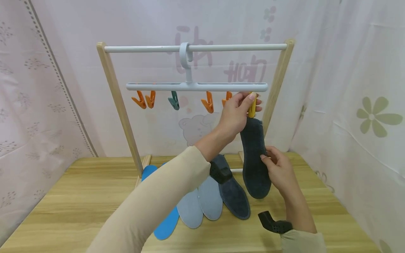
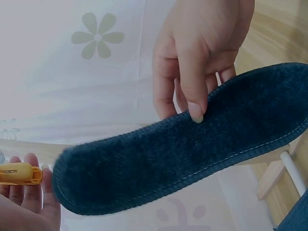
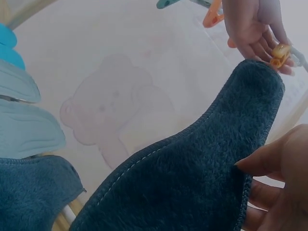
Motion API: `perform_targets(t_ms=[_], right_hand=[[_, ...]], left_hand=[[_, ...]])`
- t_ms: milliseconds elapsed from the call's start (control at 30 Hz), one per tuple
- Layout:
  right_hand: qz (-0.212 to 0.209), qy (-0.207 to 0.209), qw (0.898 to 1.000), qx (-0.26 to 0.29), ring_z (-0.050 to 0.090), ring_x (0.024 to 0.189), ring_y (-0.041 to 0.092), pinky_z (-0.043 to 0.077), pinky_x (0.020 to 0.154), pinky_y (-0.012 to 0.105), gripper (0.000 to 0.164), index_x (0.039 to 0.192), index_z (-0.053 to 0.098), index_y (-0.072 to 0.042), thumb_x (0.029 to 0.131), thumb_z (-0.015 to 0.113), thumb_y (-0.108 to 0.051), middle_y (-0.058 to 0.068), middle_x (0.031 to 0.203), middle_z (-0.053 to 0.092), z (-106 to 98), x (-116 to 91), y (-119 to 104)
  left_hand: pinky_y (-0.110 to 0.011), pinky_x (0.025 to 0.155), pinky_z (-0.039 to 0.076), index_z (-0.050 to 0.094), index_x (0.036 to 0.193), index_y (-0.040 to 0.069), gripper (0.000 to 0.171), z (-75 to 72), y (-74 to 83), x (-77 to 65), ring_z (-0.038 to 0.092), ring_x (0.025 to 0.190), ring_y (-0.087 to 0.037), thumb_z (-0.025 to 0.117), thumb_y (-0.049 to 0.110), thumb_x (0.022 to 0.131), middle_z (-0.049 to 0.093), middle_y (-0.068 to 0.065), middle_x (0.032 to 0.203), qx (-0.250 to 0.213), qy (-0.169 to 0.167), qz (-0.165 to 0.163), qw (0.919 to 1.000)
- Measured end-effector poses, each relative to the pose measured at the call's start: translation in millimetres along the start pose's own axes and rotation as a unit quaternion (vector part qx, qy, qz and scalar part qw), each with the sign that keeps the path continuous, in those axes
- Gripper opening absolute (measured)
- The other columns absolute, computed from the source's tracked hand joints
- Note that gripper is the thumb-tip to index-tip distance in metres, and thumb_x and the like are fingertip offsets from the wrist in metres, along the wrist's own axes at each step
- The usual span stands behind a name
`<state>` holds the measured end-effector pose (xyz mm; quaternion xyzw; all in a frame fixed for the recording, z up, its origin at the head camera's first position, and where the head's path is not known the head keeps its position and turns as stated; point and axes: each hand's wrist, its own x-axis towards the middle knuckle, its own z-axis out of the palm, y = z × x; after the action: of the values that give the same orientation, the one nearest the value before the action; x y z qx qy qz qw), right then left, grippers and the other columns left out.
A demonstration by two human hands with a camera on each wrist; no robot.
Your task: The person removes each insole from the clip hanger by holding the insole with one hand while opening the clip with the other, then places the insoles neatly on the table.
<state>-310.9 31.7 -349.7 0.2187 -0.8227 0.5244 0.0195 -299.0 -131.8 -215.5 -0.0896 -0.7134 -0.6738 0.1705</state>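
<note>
My left hand (image 1: 233, 113) pinches a yellow clothespin (image 1: 252, 108) between thumb and fingers at the right end of a white hanger (image 1: 158, 86). Just below it hangs a dark blue fuzzy insole (image 1: 254, 158), narrow end up. My right hand (image 1: 279, 170) grips the insole's right edge, with the thumb on its face, as the right wrist view also shows at the thumb (image 3: 262, 161). In the left wrist view the insole's narrow end (image 2: 72, 187) lies close to the clothespin (image 2: 19, 173); whether the clothespin's tips hold it cannot be told.
The hanger hooks over a white rod (image 1: 142, 49) on a wooden stand (image 1: 118, 105). Orange clothespins (image 1: 207, 102) and a green one (image 1: 174, 101) hang from it. On the wooden table (image 1: 79, 200) lie a blue insole (image 1: 167, 225), two light grey insoles (image 1: 211, 200) and another dark insole (image 1: 235, 198).
</note>
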Motion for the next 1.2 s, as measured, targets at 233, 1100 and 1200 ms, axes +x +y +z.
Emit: perform_targets(t_ms=[233, 1100, 1200], right_hand=[[0.006, -0.003, 1.0, 0.005, 0.066, 0.105, 0.019, 0.054, 0.079, 0.018, 0.04, 0.145, 0.051, -0.004, 0.108, 0.047, -0.019, 0.024, 0.136, 0.06, 3, 3, 9], [0.086, -0.037, 0.996, -0.01, 0.056, 0.125, 0.044, 0.052, 0.098, 0.048, 0.046, 0.148, 0.044, 0.005, 0.103, 0.049, -0.007, 0.035, 0.139, 0.055, 38, 14, 55], [0.09, -0.034, 0.995, -0.015, 0.059, 0.121, 0.044, 0.054, 0.095, 0.048, 0.046, 0.148, 0.045, 0.004, 0.103, 0.048, -0.006, 0.035, 0.137, 0.056, 42, 14, 59]], left_hand=[[-0.023, 0.091, 0.057, 0.061, 0.129, 0.006, 0.033, -0.8, -0.1, -1.3, 0.072, 0.109, -0.027, 0.05, 0.027, 0.107, 0.07, -0.015, 0.119, -0.008, 0.0, -0.002, 1.0], [-0.033, 0.095, 0.058, 0.058, 0.139, 0.007, 0.04, -9.4, -4.6, -8.4, 0.07, 0.115, -0.028, 0.049, 0.031, 0.107, 0.068, -0.011, 0.125, -0.003, -0.036, -0.004, 0.9993], [-0.035, 0.096, 0.059, 0.057, 0.14, 0.007, 0.04, -10.3, -4.6, -9.2, 0.069, 0.116, -0.028, 0.049, 0.029, 0.107, 0.067, -0.012, 0.127, -0.006, -0.044, -0.005, 0.999]])
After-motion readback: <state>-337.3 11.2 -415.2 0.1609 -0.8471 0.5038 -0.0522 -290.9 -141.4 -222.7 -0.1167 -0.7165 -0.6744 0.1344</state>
